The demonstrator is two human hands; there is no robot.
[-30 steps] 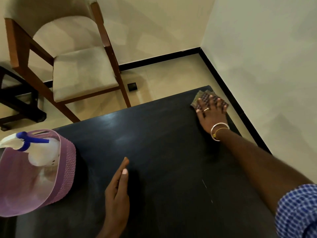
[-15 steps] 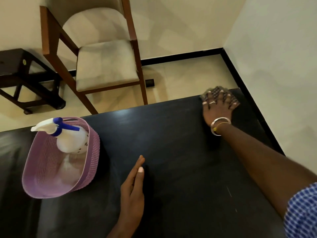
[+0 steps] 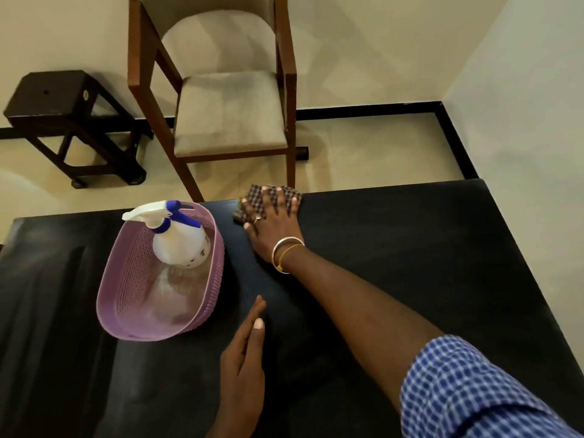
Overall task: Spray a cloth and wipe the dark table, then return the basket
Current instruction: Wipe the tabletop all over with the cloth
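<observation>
A dark table (image 3: 410, 263) is filling the lower half of the view, seen from above, with a pale floor and walls beyond it. A wooden chair (image 3: 227, 121) with a cushioned seat is standing just past the far edge, and a small dark stool (image 3: 63, 121) is sitting to its left.

On the left part of the table a purple oval basket (image 3: 218, 270) is resting, its walls full of small holes. A white spray bottle (image 3: 180, 248) with a blue trigger is standing upright inside it, at the far end.

The right hand (image 3: 275, 226), reaching out from a blue checked sleeve (image 3: 467, 390), is pressing flat with fingers spread on a checked cloth (image 3: 257, 197). The cloth is lying at the table's far edge, just beside the basket. The left hand (image 3: 245, 368) is hovering or resting edge-on near the table's near side, fingers straight and together, holding nothing.

The cloth looks thin, soft and limp – likely to bunch up unless a flat palm is bearing down on it. The basket looks light and stiff – probably easiest to lift by its rim on both long sides, held level, since the bottle inside may tip.
</observation>
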